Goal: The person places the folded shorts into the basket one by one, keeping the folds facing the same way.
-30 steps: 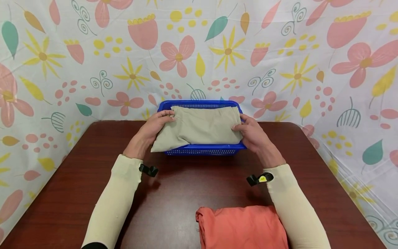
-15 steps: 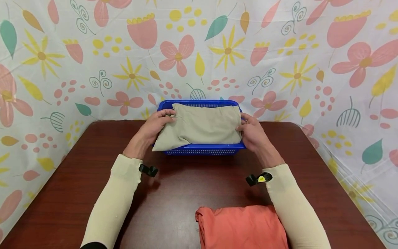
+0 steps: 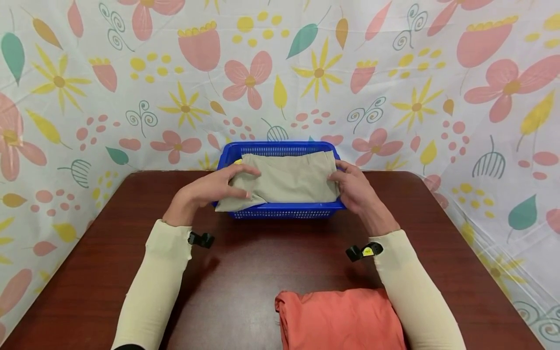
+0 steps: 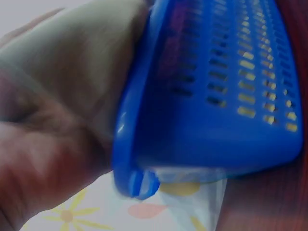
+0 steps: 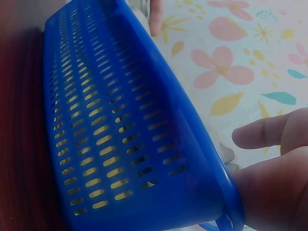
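Note:
A folded beige cloth [image 3: 290, 177] lies in the blue plastic basket [image 3: 284, 206], its left front corner draped over the rim. My left hand [image 3: 214, 187] hovers at the cloth's left end, with thumb and fingers spread wide apart over it. At the opposite end my right hand [image 3: 356, 189] holds the cloth's edge, thumb on top and fingers beyond the side. The right wrist view shows that thumb [image 5: 260, 134] stretched out above the basket rim. In the left wrist view, the cloth [image 4: 82, 53] bulges beside the basket's blurred wall [image 4: 159, 139].
A folded coral-red cloth [image 3: 341, 318] lies at the near edge of the brown table [image 3: 236, 282], beside the right sleeve. Something yellow [image 3: 238, 161] peeks out at the basket's left end; yellow also shows through its slots. A flowered curtain [image 3: 280, 63] hangs behind the table.
My left hand has let go of the cloth's left end, drawn slightly left and spread its fingers. The cloth's back edge has sunk lower in the basket. My right hand has hardly moved.

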Motion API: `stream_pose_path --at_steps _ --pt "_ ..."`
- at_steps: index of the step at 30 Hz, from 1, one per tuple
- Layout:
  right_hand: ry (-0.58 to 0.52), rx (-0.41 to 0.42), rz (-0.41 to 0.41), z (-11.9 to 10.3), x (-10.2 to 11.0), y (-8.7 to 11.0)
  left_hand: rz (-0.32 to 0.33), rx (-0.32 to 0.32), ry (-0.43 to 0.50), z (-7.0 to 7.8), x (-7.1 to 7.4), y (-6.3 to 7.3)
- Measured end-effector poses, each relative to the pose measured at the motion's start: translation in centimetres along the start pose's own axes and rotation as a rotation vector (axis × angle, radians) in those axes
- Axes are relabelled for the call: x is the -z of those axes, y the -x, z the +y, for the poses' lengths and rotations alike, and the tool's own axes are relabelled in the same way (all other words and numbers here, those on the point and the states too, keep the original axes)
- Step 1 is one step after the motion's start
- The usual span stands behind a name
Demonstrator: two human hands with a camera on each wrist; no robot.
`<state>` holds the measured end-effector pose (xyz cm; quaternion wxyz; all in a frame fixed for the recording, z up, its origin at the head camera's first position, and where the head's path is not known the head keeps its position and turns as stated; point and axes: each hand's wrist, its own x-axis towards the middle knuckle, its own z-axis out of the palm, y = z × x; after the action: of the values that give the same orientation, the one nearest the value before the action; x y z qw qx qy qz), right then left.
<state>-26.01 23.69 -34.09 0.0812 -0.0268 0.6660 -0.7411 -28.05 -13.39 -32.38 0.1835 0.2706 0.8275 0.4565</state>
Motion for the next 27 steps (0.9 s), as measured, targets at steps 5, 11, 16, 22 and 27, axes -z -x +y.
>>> stream_pose_path --at_steps 5,11,16,22,27 --pt "-0.004 -0.002 0.006 -0.1 -0.1 0.1 -0.130 -0.094 -0.099 -0.2 0.7 1.0" --pt "-0.013 -0.015 0.004 -0.1 0.1 0.0 -0.048 -0.156 -0.163 -0.4 0.7 0.6" --pt "-0.008 -0.026 0.009 -0.1 0.1 0.0 0.085 -0.197 -0.212 -0.6 0.2 0.0" --pt "0.000 -0.018 0.010 -0.1 0.1 0.0 0.195 -0.236 -0.301 -1.0 -0.5 -0.9" --pt "0.014 -0.014 0.007 -0.1 0.1 0.0 0.174 -0.173 -0.388 -1.2 -0.5 -1.0"
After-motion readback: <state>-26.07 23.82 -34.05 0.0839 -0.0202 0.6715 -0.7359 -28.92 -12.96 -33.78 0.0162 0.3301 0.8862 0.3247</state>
